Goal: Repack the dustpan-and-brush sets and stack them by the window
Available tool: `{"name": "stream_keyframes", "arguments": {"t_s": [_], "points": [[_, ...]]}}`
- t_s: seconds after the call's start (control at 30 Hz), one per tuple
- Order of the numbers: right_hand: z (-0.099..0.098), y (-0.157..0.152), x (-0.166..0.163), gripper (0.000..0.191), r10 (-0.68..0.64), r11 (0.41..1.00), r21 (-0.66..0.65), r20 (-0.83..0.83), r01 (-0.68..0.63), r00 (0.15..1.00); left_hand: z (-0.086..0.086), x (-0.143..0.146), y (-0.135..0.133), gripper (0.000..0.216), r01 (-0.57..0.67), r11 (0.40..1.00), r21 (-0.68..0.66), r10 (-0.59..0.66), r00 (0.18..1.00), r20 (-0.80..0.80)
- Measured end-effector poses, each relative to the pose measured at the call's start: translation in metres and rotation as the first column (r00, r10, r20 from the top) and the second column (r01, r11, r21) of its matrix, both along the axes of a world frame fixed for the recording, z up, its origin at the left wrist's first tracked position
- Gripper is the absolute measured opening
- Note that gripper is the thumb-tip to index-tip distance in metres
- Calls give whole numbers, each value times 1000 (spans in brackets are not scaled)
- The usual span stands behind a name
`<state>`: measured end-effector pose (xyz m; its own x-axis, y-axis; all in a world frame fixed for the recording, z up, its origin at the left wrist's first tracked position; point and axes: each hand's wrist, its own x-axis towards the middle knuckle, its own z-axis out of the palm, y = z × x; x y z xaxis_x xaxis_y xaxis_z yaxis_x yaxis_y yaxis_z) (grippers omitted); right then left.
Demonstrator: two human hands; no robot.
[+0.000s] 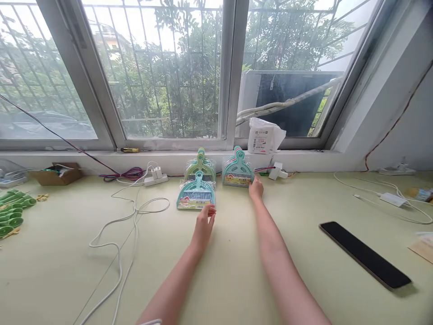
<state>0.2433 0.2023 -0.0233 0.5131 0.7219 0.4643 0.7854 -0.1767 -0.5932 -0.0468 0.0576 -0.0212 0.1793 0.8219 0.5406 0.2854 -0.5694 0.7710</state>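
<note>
A light-blue dustpan and brush set [196, 194] in clear wrap stands at the middle of the table, in front of similar green sets [200, 168]. My left hand [204, 221] is at its lower right corner, fingers loosely bent and thumb apart; whether they touch the wrap is hard to see. To the right, a stack of wrapped dustpan sets [237, 174] shows a blue one in front, with pink and green edges behind. Closed on the right edge of this stack is my right hand [256, 188], its fingers partly hidden.
White cables [134, 212] trail over the table [230, 271] on the left, near green plastic scoops [13, 210] and a cardboard box [56, 175]. A black phone [365, 255] lies at right. Along the wall are a power strip [155, 179] and a white package [265, 136].
</note>
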Motion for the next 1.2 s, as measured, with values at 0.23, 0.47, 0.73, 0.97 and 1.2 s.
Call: {"name": "stream_keyframes", "arguments": {"t_s": [0.23,0.47,0.73,0.97,1.2], "points": [[-4,14,-3,48,44,998,47,2,-44,999,8,-4,2,12,-71,996,-52,73,997,38],[-6,11,1,36,-46,997,56,-53,49,998,9,-3,-2,13,-58,997,-42,57,998,-26],[-11,11,6,20,-102,994,26,-133,106,986,7,-4,-1,16,-40,999,-3,40,995,-88],[-12,11,12,21,-145,984,65,-242,166,959,7,-4,-2,18,-32,999,3,32,992,-120],[-14,13,17,19,-132,982,96,-282,164,950,9,-2,-2,21,-35,999,11,36,991,-130]]}}
